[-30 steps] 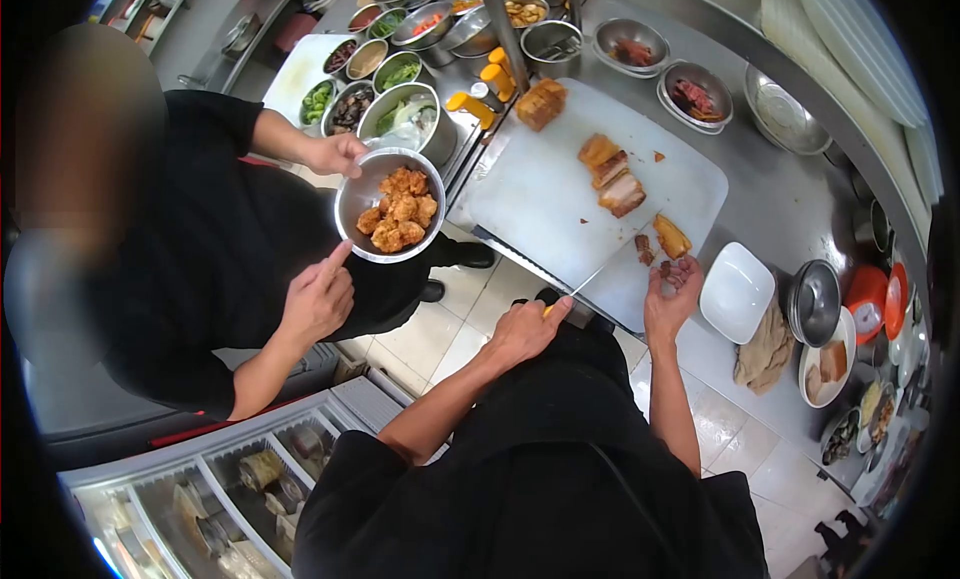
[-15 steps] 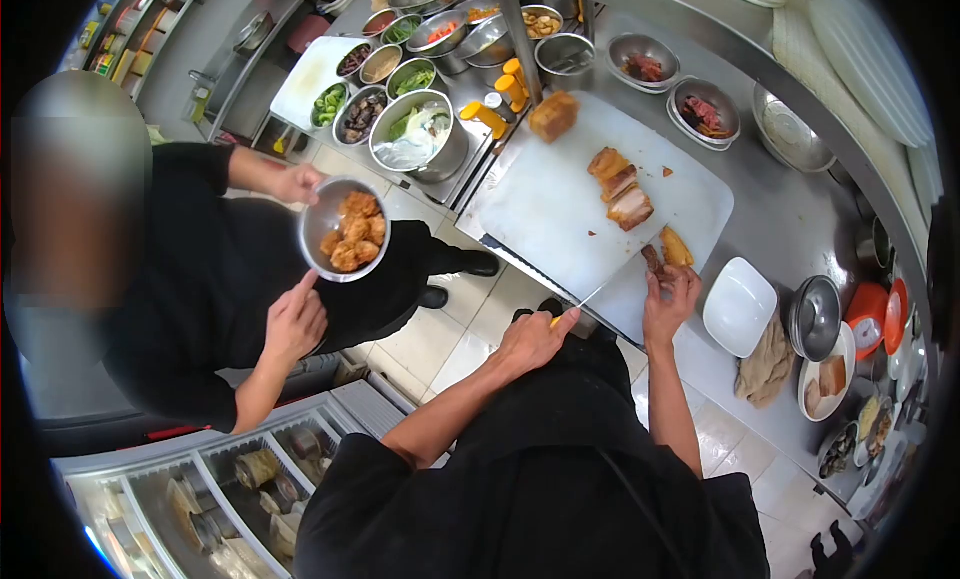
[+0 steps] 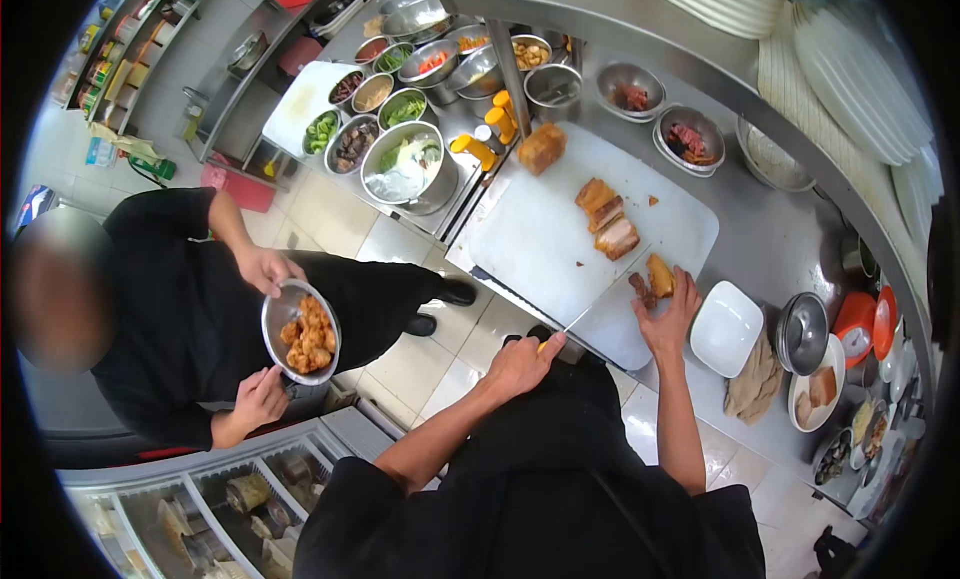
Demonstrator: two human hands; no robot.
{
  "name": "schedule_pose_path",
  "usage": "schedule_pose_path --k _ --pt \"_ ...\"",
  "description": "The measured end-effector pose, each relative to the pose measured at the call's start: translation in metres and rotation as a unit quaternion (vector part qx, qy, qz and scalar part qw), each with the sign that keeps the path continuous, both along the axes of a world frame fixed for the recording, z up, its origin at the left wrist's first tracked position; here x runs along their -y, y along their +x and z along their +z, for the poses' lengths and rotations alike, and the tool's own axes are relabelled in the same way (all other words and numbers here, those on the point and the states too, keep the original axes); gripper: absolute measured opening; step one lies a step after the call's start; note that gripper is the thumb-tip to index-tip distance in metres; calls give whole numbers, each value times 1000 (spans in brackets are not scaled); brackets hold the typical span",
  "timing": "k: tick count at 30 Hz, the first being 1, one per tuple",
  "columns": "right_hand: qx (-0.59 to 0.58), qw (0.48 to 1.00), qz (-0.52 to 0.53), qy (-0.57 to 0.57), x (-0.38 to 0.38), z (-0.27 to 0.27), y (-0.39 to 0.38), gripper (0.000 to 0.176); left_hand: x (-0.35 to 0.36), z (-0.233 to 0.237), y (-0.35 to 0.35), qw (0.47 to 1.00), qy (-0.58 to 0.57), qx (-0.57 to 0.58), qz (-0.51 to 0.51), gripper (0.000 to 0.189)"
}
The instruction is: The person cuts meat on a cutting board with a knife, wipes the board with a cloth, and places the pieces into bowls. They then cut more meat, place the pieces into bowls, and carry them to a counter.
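Note:
My left hand grips the yellow handle of a knife whose blade reaches over the white cutting board toward a small piece of meat. My right hand presses down on that golden-brown meat piece at the board's right corner. More sliced roast pork lies in the board's middle, and another chunk sits at its far edge.
A person in black on the left holds a metal bowl of fried pieces. Metal bowls of vegetables and meats line the counter. A white square dish, a cloth and stacked plates are on the right.
The person on the left has pulled the bowl of fried pieces down and away from the counter. My right hand has settled flat onto the meat piece; the knife stays beside it.

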State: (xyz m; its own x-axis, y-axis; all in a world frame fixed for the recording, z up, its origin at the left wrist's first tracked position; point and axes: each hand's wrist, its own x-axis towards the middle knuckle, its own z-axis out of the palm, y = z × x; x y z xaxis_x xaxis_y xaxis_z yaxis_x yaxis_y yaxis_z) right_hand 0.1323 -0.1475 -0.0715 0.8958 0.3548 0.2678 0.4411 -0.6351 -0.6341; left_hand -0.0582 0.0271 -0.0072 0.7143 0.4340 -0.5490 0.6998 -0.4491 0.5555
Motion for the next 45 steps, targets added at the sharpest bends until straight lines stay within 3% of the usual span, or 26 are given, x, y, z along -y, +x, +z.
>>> schedule_pose_path --k 2,6,9,14,16,18,20,23,24,26,27,29,36,38,40,43,45 --pt "-60 998 10 0 6 2 1 82 1 -1 -1 999 -20 -34 -2 79" --pt "-35 999 5 6 15 -9 8 76 3 1 1 998 -32 -52 4 80" --pt "-131 988 -2 85 17 -12 11 62 1 -1 4 994 -44 -92 -24 84" --pt "-72 997 -18 38 22 -19 15 49 0 -5 6 995 -35 -93 -26 84" --pt "-136 985 -37 95 14 -12 13 45 0 -3 3 995 -31 -94 0 84" --pt "-90 985 -8 149 18 -35 19 41 2 0 5 998 -48 -46 -9 83" --pt "-124 985 -17 116 19 -35 21 41 5 9 2 999 -27 -40 21 83" --pt "-109 983 0 150 21 -47 22 41 8 11 13 999 -36 -40 0 81" --pt "-66 992 0 108 15 -26 17 40 10 10 14 999 -38 -31 -7 79" --pt "-25 994 2 105 17 -33 16 38 11 -1 18 998 -40 -1 -50 76" --pt "-66 991 -11 115 16 -30 15 38 13 -1 20 998 -32 5 -47 75" --pt "-140 976 -28 166 11 -16 12 39 12 2 25 999 -9 11 -41 76" --pt "-83 990 -51 105 17 -14 7 38 17 1 33 997 11 -7 -71 78" --pt "-133 975 -27 174 10 -18 11 39 9 -8 29 993 16 37 -108 77" --pt "-151 969 -35 190 5 -17 9 41 5 -4 32 998 21 12 -66 76" --pt "-52 992 -18 115 -5 -13 1 56 -5 4 35 999 19 17 -21 77" --pt "36 997 -64 37 -12 3 -8 75 -8 1 33 999 17 -9 -34 77"
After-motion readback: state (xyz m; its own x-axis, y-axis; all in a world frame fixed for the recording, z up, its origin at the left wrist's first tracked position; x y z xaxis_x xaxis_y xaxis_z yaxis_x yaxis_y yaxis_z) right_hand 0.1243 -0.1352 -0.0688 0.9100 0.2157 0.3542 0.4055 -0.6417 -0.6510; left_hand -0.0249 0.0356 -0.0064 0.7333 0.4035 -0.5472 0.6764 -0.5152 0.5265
